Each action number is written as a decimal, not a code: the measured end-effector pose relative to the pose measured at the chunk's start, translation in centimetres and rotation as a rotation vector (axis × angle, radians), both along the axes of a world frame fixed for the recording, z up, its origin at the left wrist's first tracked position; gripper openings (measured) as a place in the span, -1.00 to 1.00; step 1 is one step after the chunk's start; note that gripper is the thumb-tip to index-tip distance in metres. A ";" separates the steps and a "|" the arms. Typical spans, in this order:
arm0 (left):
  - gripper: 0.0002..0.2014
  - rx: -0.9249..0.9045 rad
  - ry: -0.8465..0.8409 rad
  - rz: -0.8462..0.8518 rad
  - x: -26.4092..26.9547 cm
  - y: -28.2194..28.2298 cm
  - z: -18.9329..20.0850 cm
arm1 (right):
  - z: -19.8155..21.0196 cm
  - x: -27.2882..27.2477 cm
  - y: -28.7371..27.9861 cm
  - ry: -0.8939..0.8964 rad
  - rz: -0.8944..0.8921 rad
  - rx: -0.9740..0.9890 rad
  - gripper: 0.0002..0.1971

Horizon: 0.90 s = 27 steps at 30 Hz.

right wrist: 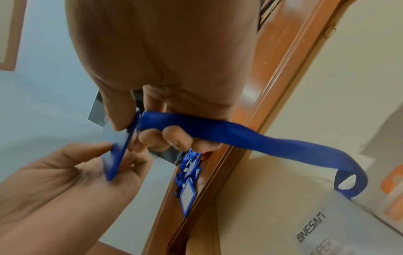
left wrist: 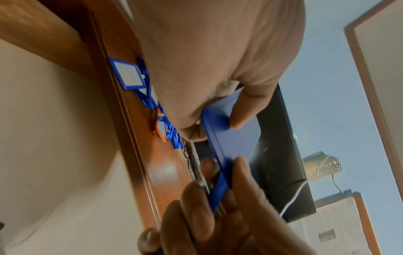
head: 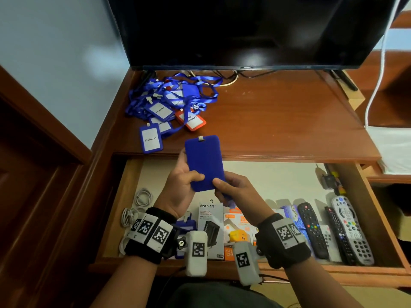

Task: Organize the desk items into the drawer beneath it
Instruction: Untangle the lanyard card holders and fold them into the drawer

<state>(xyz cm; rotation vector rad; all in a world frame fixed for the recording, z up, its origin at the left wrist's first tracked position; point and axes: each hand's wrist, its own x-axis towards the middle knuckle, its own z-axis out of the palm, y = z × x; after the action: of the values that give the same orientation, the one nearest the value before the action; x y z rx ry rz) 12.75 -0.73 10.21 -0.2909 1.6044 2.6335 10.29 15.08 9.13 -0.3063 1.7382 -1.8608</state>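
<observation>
A blue badge holder (head: 204, 163) is held back-side up above the open drawer (head: 375, 210), in front of the desk edge. My left hand (head: 182, 185) grips its left edge, thumb on the back. My right hand (head: 233, 188) pinches its lower right corner, and the blue lanyard (right wrist: 250, 138) runs under the right hand's curled fingers (right wrist: 172, 138), its loop hanging over the drawer. In the left wrist view the badge holder (left wrist: 235, 134) sits between thumb and fingers. A pile of blue lanyard badges (head: 169, 103) lies on the desk (head: 278, 121) at the back left, with one orange badge (head: 191, 120).
The drawer holds white cables (head: 138, 205) at left, charger boxes (head: 211, 230) in the middle and several remote controls (head: 342, 230) at right. A dark TV screen (head: 244, 30) stands at the back of the desk. A white cord (head: 378, 74) hangs at right.
</observation>
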 end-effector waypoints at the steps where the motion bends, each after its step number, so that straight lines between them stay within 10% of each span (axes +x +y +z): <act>1: -0.25 0.018 0.012 0.017 0.0 -0.2 0.0 | 0.0 -0.1 0.3 0.020 0.014 0.030 -0.72; 11: -0.30 0.100 0.059 0.087 0.0 -0.7 0.6 | 0.6 0.4 -0.6 0.066 0.045 0.033 -0.90; 18: -0.28 -0.055 0.004 0.164 0.3 0.2 0.5 | 0.0 -0.1 -1.4 0.150 -0.131 0.023 -0.66; 27: -0.46 -0.128 -0.331 0.185 -0.9 -1.0 0.9 | -1.5 -0.2 -1.2 0.793 -0.115 0.387 -0.76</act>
<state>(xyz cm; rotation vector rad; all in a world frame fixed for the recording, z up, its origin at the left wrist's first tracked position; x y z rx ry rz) 11.85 -1.69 11.16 -0.8695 1.7009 2.4361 10.04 13.89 7.65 -0.8867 2.6310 -1.5114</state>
